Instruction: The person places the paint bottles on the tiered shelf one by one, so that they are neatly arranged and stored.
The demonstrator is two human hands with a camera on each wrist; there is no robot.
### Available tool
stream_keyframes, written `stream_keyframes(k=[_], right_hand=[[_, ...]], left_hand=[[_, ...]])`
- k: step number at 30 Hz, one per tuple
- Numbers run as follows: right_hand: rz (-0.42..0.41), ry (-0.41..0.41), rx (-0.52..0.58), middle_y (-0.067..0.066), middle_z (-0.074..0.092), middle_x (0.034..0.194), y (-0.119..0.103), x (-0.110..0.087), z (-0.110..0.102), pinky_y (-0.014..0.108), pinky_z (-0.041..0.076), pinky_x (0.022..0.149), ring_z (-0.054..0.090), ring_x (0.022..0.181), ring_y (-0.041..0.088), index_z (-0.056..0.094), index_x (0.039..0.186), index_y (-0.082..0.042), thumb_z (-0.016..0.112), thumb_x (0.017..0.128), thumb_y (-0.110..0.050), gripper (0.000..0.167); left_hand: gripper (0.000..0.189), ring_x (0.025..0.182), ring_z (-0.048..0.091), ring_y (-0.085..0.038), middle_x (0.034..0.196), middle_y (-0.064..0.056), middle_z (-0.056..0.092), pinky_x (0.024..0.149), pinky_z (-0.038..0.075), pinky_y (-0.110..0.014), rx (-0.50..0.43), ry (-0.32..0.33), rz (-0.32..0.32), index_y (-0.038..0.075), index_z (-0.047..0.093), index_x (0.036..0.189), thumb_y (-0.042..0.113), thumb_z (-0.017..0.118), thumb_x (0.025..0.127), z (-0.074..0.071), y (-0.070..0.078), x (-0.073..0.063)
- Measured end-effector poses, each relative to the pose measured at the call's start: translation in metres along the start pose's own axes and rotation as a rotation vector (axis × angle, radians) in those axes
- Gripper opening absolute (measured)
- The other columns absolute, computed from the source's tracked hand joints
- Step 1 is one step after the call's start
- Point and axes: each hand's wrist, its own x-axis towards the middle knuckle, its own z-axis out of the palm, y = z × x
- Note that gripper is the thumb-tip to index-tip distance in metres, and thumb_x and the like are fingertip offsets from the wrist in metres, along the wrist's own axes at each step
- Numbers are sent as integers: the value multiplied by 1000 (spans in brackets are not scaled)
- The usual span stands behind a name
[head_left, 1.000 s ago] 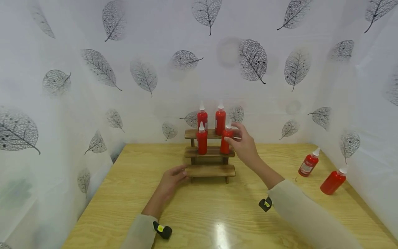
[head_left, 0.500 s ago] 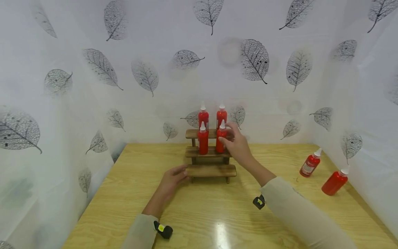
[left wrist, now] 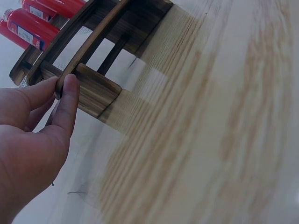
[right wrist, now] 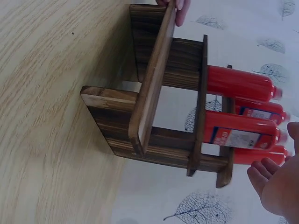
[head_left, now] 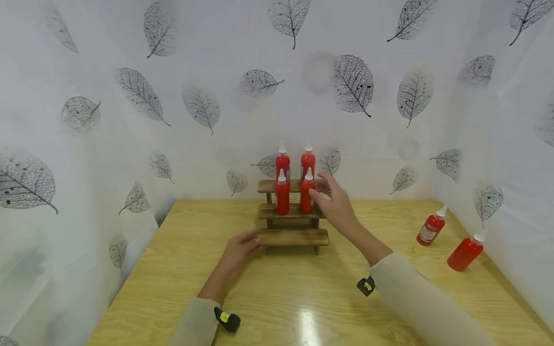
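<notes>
A three-step wooden display stand (head_left: 294, 237) stands at the middle back of the table. My left hand (head_left: 238, 251) pinches the left end of its lowest step, thumb and fingers around the board's edge in the left wrist view. On the middle step stand two red squeeze bottles with white pointed caps, a left bottle (head_left: 282, 199) and a right bottle (head_left: 307, 198). Two more, a left one (head_left: 283, 163) and a right one (head_left: 308, 162), are upright on the top step. My right hand (head_left: 339, 205) is just right of the middle step's right bottle, its fingers spread apart from it in the right wrist view.
Toward the table's right edge are two more red bottles, one upright (head_left: 430, 228) with its label showing and another (head_left: 465, 253) nearer the front. White leaf-print sheeting (head_left: 242, 43) encloses the table's back and sides. The wooden tabletop (head_left: 268, 293) stretches in front of the stand.
The right hand slid the red bottle left along the middle step, in line with the one behind it, then let go and drew back slightly right. The left hand has stayed put.
</notes>
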Motion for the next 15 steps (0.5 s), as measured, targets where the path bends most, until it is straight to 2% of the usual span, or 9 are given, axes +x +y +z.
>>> stream_keyframes(k=[4,10,15], right_hand=[[-1,39,-25,16,57,140,-4,-14,-19,49,44,116,54,131,33,43,151,-13,59,101,-45,62],[-9,110,-80,16,56,142,3,-37,-56,51,44,115,52,134,35,44,150,-12,59,103,-37,56],[52,148,-158,11,54,145,8,-59,-88,45,46,112,51,135,31,43,151,-15,58,103,-41,56]], left_hand=[[45,104,69,-19,145,-28,49,98,58,-29,-6,-1,3,-7,50,142,2,59,99,0,-1,1],[45,101,70,-17,143,-30,50,98,58,-30,-26,8,8,-9,50,141,0,60,98,2,-1,1],[43,99,70,-16,137,-29,54,97,59,-30,-43,22,14,-10,51,140,-3,59,98,3,-1,1]])
